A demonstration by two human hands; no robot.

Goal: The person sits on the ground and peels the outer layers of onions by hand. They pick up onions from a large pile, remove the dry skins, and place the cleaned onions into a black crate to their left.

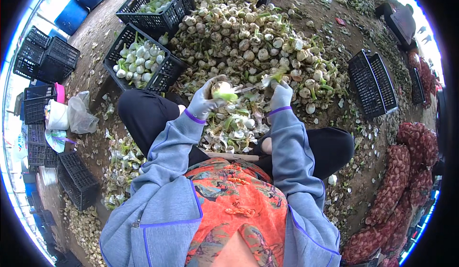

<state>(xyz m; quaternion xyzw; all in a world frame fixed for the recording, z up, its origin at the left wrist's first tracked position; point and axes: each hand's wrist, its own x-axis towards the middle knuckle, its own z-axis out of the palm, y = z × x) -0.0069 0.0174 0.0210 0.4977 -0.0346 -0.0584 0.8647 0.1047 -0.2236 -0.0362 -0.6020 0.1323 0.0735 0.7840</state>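
Observation:
My gloved left hand grips a garlic bulb with a short green stem pointing right. To its right, my gloved right hand is closed around something, with a blurred thin blade-like piece and green-white peelings at its fingers; the grip is partly hidden. Beyond both hands rises a large heap of untrimmed garlic bulbs. Loose white and green husks lie between my legs. Cleaned white bulbs fill part of a black plastic crate at the upper left.
Another black crate with peeled bulbs stands behind the first. A black crate stands at right, near red mesh sacks of garlic. At left are a white bucket, a plastic bag and several crates. A person is at upper right.

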